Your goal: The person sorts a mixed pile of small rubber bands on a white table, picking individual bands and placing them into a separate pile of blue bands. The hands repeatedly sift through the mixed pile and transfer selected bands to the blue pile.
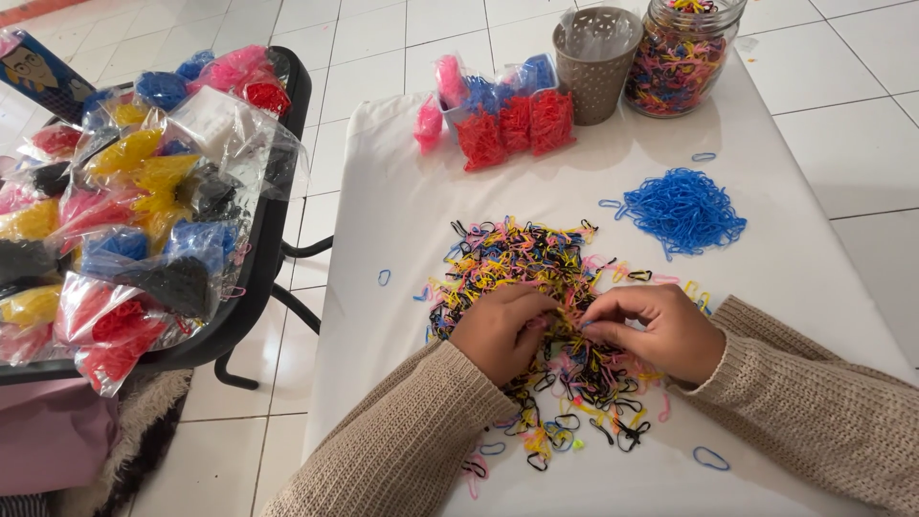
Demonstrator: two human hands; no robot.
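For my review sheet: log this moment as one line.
left hand: picking in mixed-colour band pile | right hand: pinching bands there | blue band pile: apart, beyond | table: white

**Layout around the mixed band pile**

Mixed band pile (536, 306) is lying mid-table (383, 191). Both hands are resting on its near part: left hand (498, 330), right hand (661, 330). Sorted band heap (682, 211) is sitting behind-right. Bagged bands (503, 120), cup (595, 62), jar (682, 53) are standing behind it. Tray of bags (258, 258) is sitting left, off-table.
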